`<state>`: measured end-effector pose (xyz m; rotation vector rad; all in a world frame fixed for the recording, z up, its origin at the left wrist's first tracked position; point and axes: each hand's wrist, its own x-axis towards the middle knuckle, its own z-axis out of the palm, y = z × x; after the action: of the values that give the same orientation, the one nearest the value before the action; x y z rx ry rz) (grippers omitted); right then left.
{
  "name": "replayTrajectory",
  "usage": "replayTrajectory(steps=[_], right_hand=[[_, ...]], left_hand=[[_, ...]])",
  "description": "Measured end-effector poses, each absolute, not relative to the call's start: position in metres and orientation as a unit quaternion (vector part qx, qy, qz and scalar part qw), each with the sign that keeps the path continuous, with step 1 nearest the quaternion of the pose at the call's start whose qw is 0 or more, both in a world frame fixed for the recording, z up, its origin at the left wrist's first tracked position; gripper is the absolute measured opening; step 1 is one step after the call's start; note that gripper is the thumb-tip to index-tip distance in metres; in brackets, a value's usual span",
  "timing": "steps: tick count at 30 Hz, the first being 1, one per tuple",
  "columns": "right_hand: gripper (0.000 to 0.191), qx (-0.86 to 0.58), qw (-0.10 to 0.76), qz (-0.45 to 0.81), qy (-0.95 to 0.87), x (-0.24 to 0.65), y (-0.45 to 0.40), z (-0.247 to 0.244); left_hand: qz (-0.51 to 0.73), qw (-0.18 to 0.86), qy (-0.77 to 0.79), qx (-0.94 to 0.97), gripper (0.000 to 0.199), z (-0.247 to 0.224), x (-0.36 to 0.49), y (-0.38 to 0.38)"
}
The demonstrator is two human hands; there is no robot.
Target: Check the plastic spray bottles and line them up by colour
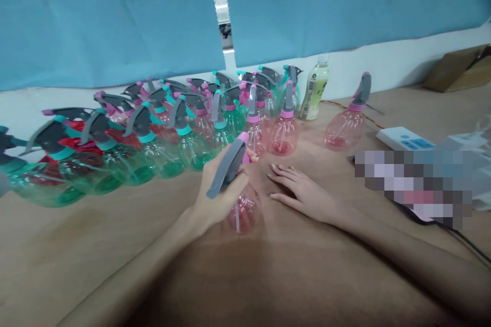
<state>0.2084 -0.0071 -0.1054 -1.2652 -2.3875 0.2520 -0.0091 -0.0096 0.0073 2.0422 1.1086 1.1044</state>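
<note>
My left hand (219, 195) is wrapped round the neck of a pink spray bottle (245, 212) with a grey trigger, near the middle of the wooden table (184, 276). Its clear pink body shows below my fingers, close to the tabletop. Just to the right, my right hand (303, 191) lies palm down on the table, fingers spread, with nothing in it. Beyond my hands stand several more pink spray bottles (284, 137), and green ones (194, 150) with turquoise collars run off to the left in rows.
A lone pink spray bottle (345, 127) stands at the right, near a labelled drink bottle (315, 89). Farther right are a white device (404, 139) with blue buttons, a pixelated object (414, 189), clear plastic (475, 163) and a cardboard box (458, 69). Blue sheeting (115, 20) hangs behind.
</note>
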Motion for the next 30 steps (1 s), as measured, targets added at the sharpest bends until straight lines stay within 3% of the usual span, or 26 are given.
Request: replayTrajectory(steps=[18,30], right_hand=[[0.057,-0.454,0.231,0.102,-0.855,0.209,-0.007,-0.106],[0.057,-0.454,0.219,0.096,-0.858,0.208,-0.007,-0.105]], left_hand=[[0.423,0.325,0.396,0.747,0.003,0.005,-0.012,-0.009],[0.43,0.256,0.44,0.745,0.004,0.0,-0.009,-0.01]])
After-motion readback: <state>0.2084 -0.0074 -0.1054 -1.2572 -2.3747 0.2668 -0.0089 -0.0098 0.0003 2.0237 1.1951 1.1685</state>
